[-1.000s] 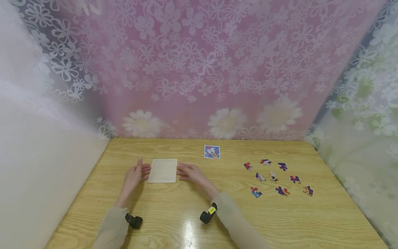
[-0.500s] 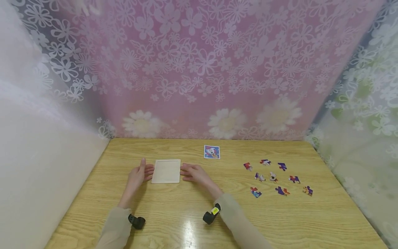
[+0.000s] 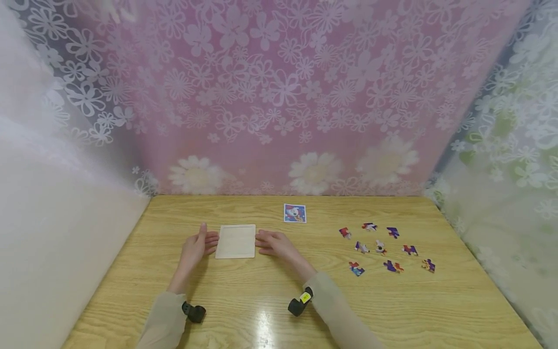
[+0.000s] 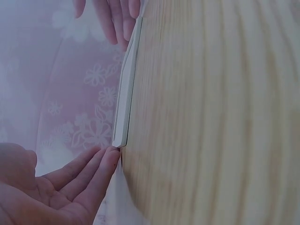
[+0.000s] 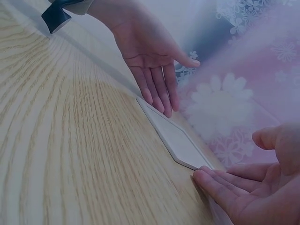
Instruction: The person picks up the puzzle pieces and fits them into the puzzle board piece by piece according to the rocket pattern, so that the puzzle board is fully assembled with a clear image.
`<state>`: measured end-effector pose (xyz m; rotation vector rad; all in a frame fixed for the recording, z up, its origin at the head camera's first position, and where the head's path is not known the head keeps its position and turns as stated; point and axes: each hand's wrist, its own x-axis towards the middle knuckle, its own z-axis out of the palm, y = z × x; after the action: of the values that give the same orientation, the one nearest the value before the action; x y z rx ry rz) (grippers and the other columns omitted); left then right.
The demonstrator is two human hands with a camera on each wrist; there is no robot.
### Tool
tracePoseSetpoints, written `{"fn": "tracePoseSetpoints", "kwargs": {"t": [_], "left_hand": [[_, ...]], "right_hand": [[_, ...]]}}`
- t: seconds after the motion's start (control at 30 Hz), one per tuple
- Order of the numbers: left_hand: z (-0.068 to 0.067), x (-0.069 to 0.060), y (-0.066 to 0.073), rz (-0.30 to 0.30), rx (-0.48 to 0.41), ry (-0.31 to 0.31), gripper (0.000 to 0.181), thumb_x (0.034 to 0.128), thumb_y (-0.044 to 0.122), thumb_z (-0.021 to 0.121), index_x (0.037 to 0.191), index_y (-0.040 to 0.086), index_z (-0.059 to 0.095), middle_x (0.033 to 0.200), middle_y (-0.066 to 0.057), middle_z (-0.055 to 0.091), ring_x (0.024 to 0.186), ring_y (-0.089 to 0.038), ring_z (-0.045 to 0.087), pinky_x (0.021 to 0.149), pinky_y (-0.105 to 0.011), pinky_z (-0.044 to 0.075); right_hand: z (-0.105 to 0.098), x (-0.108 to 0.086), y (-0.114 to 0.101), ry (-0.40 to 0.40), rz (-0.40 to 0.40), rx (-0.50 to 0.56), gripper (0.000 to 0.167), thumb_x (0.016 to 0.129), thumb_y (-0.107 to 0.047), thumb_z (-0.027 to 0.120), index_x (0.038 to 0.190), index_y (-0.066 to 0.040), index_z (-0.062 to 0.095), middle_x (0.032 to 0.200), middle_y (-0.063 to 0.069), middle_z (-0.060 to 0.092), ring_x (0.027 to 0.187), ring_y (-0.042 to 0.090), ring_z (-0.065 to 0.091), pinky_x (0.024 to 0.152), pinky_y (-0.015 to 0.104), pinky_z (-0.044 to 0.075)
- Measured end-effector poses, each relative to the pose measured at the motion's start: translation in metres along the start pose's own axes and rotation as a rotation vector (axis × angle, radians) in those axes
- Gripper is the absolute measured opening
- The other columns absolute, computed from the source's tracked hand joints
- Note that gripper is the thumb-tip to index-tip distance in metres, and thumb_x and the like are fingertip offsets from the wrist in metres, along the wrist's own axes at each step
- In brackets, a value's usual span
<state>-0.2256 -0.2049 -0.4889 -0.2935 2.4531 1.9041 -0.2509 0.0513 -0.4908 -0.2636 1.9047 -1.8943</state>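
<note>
A pale square puzzle tray with a low raised rim lies flat on the wooden table. My left hand touches its left edge with nearly straight fingertips, thumb pointing up. On the opposite side, my right hand has its extended fingertips against the right edge. Both wrist views show the tray between the two hands, its underside resting on the tabletop. In the right wrist view, the fingers of my right hand meet the near corner of the tray, palm facing inward.
Several loose jigsaw pieces lie spread out on the right of the table. A small picture card with a cartoon white dog rests behind the tray, to its right. A flowered pink curtain stands along the back edge.
The tray has slid a little to the right across the table, with both hands moving along at its sides. The head view has shifted slightly. Card and jigsaw pieces stay put.
</note>
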Motion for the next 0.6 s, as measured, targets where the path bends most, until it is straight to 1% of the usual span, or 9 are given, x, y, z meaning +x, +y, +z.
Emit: {"fn": "tracePoseSetpoints", "kwargs": {"t": [0.17, 0.33, 0.6], "left_hand": [[0.004, -0.002, 0.001, 0.015, 0.001, -0.004, 0.083, 0.1087, 0.054, 0.021, 0.129, -0.017, 0.058, 0.128, -0.034, 0.063, 0.120, -0.042, 0.063, 0.094, -0.037, 0.057], [0.008, -0.002, 0.001, 0.026, 0.007, -0.015, 0.076, 0.1110, 0.048, 0.022, 0.129, -0.016, 0.059, 0.126, -0.032, 0.064, 0.117, -0.041, 0.065, 0.093, -0.039, 0.058], [0.015, -0.004, 0.001, 0.007, -0.036, -0.012, 0.087, 0.1057, 0.061, 0.024, 0.128, -0.015, 0.061, 0.125, -0.030, 0.066, 0.116, -0.038, 0.067, 0.091, -0.035, 0.058]], "right_hand": [[-0.004, -0.002, 0.001, 0.000, -0.008, -0.003, 0.054, 0.110, -0.022, 0.043, 0.147, 0.018, 0.036, 0.147, 0.032, 0.047, 0.134, 0.042, 0.052, 0.104, 0.043, 0.051], [-0.009, -0.004, 0.002, 0.010, -0.008, -0.012, 0.057, 0.110, -0.024, 0.044, 0.146, 0.019, 0.036, 0.146, 0.033, 0.048, 0.133, 0.042, 0.053, 0.104, 0.043, 0.052], [-0.014, -0.009, 0.001, 0.029, 0.008, -0.020, 0.059, 0.110, -0.028, 0.046, 0.147, 0.017, 0.038, 0.147, 0.030, 0.048, 0.133, 0.040, 0.053, 0.103, 0.039, 0.052]]}}
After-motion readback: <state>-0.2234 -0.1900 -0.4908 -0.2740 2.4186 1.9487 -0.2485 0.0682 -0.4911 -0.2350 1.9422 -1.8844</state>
